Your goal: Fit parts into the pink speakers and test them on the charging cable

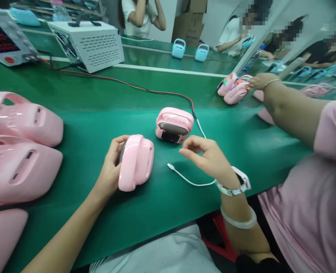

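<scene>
My left hand (111, 167) grips a pink handled device (136, 162) lying on the green belt, fingers wrapped round its left end. My right hand (209, 157) hovers to its right with the fingers loosely curled and nothing in them, just above a white cable (185, 177) whose free plug lies on the belt. Behind them stands a second pink device (174, 125) with a dark screen, joined to a red and black lead (145, 89).
Several pink devices (20, 121) are stacked at the left edge. A white metal box (89, 43) and a power supply (5, 40) stand at the back left. A co-worker in pink at the right reaches for pink devices (236, 89). Blue devices (178, 48) sit further back.
</scene>
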The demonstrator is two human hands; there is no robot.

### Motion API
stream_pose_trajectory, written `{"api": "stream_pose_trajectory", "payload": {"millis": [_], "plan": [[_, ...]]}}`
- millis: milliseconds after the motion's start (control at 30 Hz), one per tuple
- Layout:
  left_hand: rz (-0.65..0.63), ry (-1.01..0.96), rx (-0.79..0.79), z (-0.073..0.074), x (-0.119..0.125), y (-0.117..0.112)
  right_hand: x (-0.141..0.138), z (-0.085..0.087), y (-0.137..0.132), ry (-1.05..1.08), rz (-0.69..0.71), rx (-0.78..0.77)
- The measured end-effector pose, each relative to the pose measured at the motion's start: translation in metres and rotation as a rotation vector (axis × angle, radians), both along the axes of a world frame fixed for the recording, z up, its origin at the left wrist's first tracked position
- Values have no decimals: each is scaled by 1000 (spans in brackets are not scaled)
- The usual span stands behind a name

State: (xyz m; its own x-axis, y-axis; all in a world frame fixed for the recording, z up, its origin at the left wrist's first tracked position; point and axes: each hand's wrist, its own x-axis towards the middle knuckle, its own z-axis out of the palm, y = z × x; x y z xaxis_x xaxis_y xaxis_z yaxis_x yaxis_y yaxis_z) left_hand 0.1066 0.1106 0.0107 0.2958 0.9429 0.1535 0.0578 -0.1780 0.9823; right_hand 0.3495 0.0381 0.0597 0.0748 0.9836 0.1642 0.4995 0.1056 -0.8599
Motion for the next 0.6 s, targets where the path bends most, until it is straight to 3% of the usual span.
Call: {"api": "stream_pose_trajectory", "payload": {"millis": [133, 233, 400, 600], "plan": [[43, 20, -44, 2, 0, -1, 62, -15, -45, -223, -401, -113], [82, 43, -116, 6, -2, 0, 88, -39, -71, -352, -569, -180], [160, 48, -173, 15, -12, 7, 90, -63, -87, -387, -642, -102], [281, 71, -92, 21, -28, 19, 85, -51, -79, -276, -610, -51]]}}
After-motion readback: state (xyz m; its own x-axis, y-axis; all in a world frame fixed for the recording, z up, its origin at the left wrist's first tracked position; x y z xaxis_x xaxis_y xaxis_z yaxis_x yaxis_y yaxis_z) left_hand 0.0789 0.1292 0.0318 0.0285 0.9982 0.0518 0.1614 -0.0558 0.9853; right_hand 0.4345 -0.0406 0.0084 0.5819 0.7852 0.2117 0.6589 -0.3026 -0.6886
